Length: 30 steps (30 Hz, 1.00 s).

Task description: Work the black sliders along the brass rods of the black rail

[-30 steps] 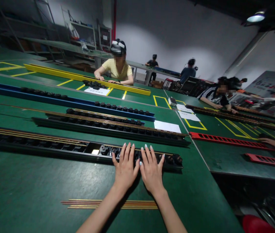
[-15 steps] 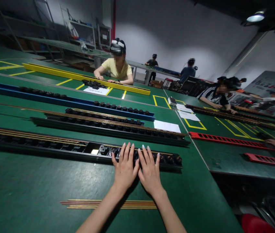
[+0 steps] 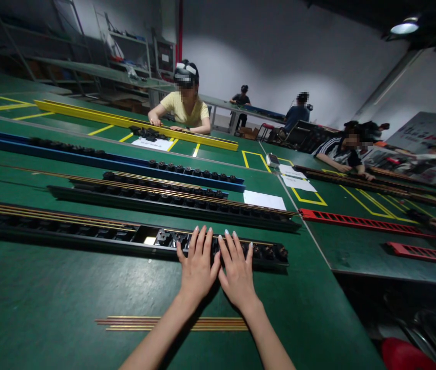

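My left hand point(image 3: 198, 259) lies flat with fingers spread on the nearest black channel rail point(image 3: 98, 241). Beside it, my right hand point(image 3: 238, 267) rests the same way over the rail's right part, its thumb close to the left one. Small black blocks point(image 3: 164, 237) sit in the rail left of my hands, and more black blocks point(image 3: 269, 252) show to the right. Thin brass rods point(image 3: 59, 218) run along the rail's left portion. The blocks under my fingers are hidden. Loose copper and brass rods point(image 3: 136, 322) lie on the table below my forearms.
Beyond are a second black rail point(image 3: 171, 203) with rods and a blue channel point(image 3: 125, 163) with black blocks. A white paper point(image 3: 264, 200) lies near their right ends. Red slotted rails point(image 3: 364, 222) are at right. A co-worker point(image 3: 187, 105) sits behind a yellow channel point(image 3: 136, 125).
My two hands stay in place on the rail. At the far right, another person's hand has shifted slightly over the red rail.
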Each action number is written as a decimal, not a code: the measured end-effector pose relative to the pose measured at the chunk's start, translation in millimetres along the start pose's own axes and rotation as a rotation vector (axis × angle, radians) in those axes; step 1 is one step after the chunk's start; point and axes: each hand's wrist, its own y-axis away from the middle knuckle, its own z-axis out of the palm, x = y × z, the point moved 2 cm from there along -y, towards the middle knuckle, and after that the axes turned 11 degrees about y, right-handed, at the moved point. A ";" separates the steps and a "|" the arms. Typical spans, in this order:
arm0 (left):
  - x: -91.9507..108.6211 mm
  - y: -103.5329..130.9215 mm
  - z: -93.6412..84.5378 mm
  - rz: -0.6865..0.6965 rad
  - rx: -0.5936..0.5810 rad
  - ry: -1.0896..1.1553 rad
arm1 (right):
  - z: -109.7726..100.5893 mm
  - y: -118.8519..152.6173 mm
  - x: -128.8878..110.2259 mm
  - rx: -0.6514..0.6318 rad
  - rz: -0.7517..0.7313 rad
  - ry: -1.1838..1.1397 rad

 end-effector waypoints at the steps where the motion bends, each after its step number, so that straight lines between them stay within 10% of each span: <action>1: 0.0 0.1 0.1 0.002 0.002 0.001 | 0.3 0.0 -0.1 0.005 0.002 -0.001; 30: 0.1 1.3 -0.1 -0.005 -0.008 0.010 | 6.6 0.4 -4.7 0.070 0.046 0.029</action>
